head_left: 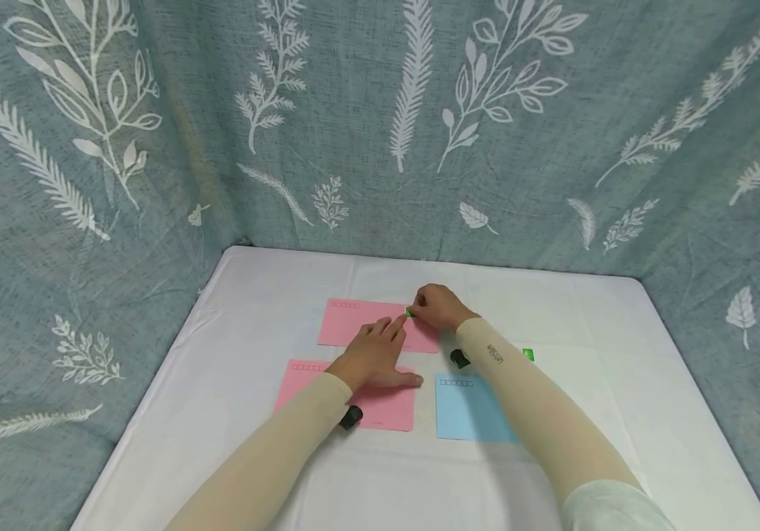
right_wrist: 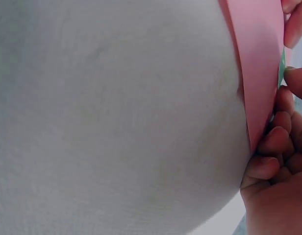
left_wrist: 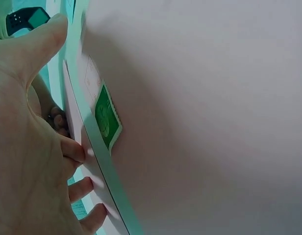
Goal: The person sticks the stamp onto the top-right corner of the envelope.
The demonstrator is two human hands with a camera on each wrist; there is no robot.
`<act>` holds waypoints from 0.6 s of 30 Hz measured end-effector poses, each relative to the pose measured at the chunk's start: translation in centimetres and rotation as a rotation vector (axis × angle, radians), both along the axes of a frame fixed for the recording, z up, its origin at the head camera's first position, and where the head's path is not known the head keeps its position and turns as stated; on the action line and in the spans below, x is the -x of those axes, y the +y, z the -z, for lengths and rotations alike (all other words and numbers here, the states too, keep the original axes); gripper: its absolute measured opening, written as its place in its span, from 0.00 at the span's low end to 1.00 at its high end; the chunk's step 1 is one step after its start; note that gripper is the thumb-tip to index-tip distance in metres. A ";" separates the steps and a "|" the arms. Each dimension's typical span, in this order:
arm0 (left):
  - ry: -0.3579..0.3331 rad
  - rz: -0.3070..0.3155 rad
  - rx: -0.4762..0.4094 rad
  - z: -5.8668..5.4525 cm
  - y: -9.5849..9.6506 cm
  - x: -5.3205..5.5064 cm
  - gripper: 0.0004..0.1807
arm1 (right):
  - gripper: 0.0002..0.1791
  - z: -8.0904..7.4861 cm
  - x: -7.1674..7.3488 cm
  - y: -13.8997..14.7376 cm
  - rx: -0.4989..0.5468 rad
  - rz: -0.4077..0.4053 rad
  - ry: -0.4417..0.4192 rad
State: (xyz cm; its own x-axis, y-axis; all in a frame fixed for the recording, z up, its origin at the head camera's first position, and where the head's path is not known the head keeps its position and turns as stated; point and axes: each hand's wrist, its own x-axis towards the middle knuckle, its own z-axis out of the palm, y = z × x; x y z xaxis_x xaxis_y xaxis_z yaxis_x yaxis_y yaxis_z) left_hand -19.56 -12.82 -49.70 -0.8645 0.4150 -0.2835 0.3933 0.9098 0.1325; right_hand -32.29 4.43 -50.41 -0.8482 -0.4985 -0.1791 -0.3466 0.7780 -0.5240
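Note:
At the back of the table lies a pink envelope [head_left: 353, 324] with a green stamp [head_left: 410, 312] at its upper right corner. My right hand [head_left: 443, 307], fingers curled, holds the stamp's edge by the thumb; in the right wrist view the thumb [right_wrist: 297, 81] meets the green stamp [right_wrist: 282, 68]. My left hand [head_left: 376, 358] reaches over a nearer pink envelope [head_left: 389, 417], its spread fingertips touching the back envelope's lower edge. Under that hand, the left wrist view reveals another green stamp [left_wrist: 108, 120] with a toothed edge.
A light blue envelope [head_left: 466, 413] lies at the front right, partly under my right forearm. Beyond that forearm shows a green stamp [head_left: 528, 355]. Black wrist cameras [head_left: 351, 417] sit on both wrists. A patterned grey-green curtain [head_left: 367, 110] surrounds the white table [head_left: 274, 280].

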 end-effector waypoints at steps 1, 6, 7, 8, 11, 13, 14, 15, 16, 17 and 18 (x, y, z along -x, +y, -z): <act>0.004 0.001 0.000 -0.1 0.0 0.0 0.61 | 0.12 -0.1 0.0 0.1 0.002 0.003 -0.006; 0.009 0.005 0.004 -0.3 0.1 -0.2 0.61 | 0.13 -0.3 -0.1 0.2 0.020 0.017 -0.033; 0.007 0.005 0.002 -0.2 0.1 -0.3 0.61 | 0.13 -0.2 0.0 0.3 0.028 0.018 -0.037; 0.005 0.004 0.003 -0.2 0.1 -0.3 0.61 | 0.14 -0.1 0.1 0.4 0.036 0.018 -0.036; 0.000 0.000 0.005 -0.1 0.1 -0.3 0.61 | 0.13 0.4 0.4 0.7 0.072 0.025 -0.045; -0.001 -0.003 0.005 0.0 0.0 -0.2 0.61 | 0.13 0.7 0.7 0.9 0.098 0.030 -0.052; 0.000 -0.003 0.006 0.0 0.0 -0.2 0.61 | 0.13 0.9 0.8 1.0 0.108 0.032 -0.057; -0.001 -0.003 0.005 -0.1 0.0 -0.2 0.61 | 0.13 1.0 0.9 1.1 0.117 0.034 -0.063; 0.001 -0.003 -0.001 -0.1 0.0 -0.2 0.62 | 0.13 1.1 1.0 1.1 0.124 0.033 -0.067; 0.001 -0.002 0.001 -0.1 0.0 -0.3 0.62 | 0.13 1.2 1.1 1.1 0.125 0.032 -0.069; 0.001 -0.002 0.003 0.0 0.0 -0.3 0.62 | 0.13 1.3 1.2 1.2 0.126 0.032 -0.072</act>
State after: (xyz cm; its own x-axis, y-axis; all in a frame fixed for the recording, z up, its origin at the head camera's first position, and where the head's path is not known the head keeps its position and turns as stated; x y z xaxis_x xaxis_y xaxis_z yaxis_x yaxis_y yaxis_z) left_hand -19.29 -12.79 -49.65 -0.8657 0.4123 -0.2839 0.3915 0.9110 0.1293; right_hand -33.45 5.60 -51.72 -0.8512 -0.4940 -0.1774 -0.2810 0.7143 -0.6409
